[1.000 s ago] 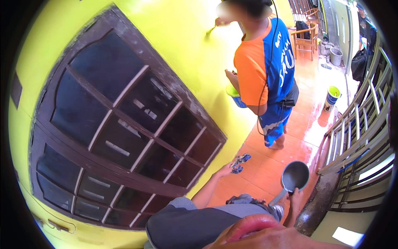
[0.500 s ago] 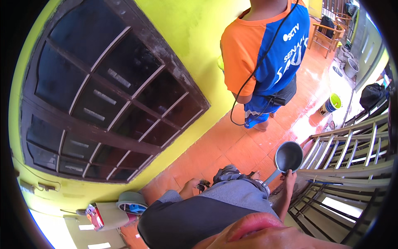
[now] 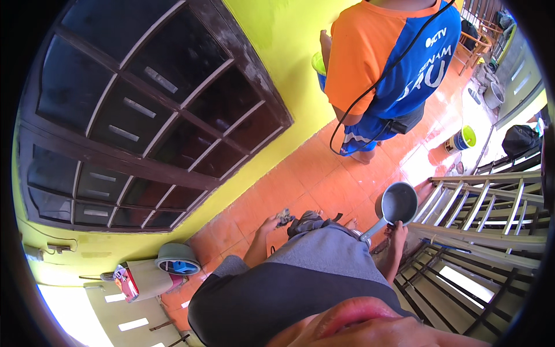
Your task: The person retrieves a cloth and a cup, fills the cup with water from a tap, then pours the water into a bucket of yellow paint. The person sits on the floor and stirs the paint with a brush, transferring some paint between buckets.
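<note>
In my right hand (image 3: 397, 233) is a round grey water dipper (image 3: 399, 202), gripped at the near edge of its bowl. Its handle (image 3: 373, 230) slants down to the left, and the bowl's dark inside faces me. My left hand (image 3: 268, 224) reaches forward over the floor at the left of my body, its fingers closed round a small, crumpled dark-grey cloth (image 3: 285, 217). Part of that cloth is hidden by the fingers.
Ahead stands a person (image 3: 393, 63) in an orange and blue shirt, beside a yellow-green bucket (image 3: 319, 63). Another bucket (image 3: 461, 140) is on the tiled floor (image 3: 312, 168). A ladder (image 3: 485, 202) leans at right, a dark-framed window (image 3: 156, 110) fills the left wall, and a grey basin (image 3: 176, 258) sits lower left.
My left hand has moved forward with the cloth. The dipper has shifted slightly up and left, still in my right hand. The person ahead appears farther right, with more of the bucket beside them showing.
</note>
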`<state>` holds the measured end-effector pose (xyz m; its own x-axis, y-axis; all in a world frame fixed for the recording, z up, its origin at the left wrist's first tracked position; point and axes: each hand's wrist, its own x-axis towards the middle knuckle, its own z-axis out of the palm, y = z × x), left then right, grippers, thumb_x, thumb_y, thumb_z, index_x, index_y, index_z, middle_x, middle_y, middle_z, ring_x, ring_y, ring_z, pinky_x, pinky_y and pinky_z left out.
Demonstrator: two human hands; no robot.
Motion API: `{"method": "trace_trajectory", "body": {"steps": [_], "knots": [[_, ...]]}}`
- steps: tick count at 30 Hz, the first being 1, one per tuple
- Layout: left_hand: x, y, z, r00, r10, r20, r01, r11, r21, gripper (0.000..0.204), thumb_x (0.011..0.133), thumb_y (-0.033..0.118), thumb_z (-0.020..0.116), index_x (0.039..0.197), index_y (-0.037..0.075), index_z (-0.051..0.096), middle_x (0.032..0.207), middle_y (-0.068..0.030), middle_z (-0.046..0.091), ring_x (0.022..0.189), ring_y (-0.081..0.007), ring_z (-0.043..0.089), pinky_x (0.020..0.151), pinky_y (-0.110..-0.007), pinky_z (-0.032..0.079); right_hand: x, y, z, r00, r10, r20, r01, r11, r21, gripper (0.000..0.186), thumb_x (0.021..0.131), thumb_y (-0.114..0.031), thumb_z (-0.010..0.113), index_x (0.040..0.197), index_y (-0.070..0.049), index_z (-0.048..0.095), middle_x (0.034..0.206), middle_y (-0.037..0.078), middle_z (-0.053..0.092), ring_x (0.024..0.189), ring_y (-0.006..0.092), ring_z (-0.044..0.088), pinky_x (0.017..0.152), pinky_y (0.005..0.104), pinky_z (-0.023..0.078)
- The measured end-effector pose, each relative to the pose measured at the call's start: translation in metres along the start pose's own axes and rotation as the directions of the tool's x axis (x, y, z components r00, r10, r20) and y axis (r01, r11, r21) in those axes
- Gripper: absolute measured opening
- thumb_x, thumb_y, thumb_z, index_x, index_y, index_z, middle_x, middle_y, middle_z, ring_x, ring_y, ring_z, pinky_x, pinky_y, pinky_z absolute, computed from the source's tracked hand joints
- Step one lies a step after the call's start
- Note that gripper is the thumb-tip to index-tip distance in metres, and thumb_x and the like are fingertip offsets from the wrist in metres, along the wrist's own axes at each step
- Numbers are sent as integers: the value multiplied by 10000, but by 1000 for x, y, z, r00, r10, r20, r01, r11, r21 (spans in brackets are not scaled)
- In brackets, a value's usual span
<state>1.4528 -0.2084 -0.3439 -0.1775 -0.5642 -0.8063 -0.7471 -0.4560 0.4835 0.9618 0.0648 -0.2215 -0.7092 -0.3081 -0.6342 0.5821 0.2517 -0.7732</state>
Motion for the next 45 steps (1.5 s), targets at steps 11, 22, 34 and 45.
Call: {"method": "trace_trajectory", "body": {"steps": [11,22,34,45], "knots": [[48,-36,-41,943,-65,327,132,974,-184,446,980,436,557,1278,112,627,1135,-24,679,996,-167,632,748,-374,542,-80,9,53,992,-71,-102,79,994,74,244,953,-203,483,935,17,586,721,90,626,563,138,594,546,290,512],[60,-11,-87,977,-18,211,-15,988,151,332,960,332,681,1046,12,699,843,-33,680,764,-109,606,696,-267,477,-133,21,57,966,-15,-258,69,976,204,231,937,-158,467,995,42,566,781,111,652,562,139,598,540,287,510],[94,146,35,870,449,202,-492,819,297,245,922,209,722,953,5,590,801,-25,638,739,-115,584,704,-311,506,-132,25,-3,922,15,-387,112,946,303,223,938,-137,453,1017,39,564,777,97,642,543,119,579,514,279,494],[90,207,140,913,372,170,-397,904,156,433,999,388,590,1067,-28,691,908,-55,696,831,-133,630,798,-322,516,-41,-36,-91,945,-30,-324,108,969,223,220,936,-142,463,982,46,569,770,115,648,552,135,595,533,292,505]]}}
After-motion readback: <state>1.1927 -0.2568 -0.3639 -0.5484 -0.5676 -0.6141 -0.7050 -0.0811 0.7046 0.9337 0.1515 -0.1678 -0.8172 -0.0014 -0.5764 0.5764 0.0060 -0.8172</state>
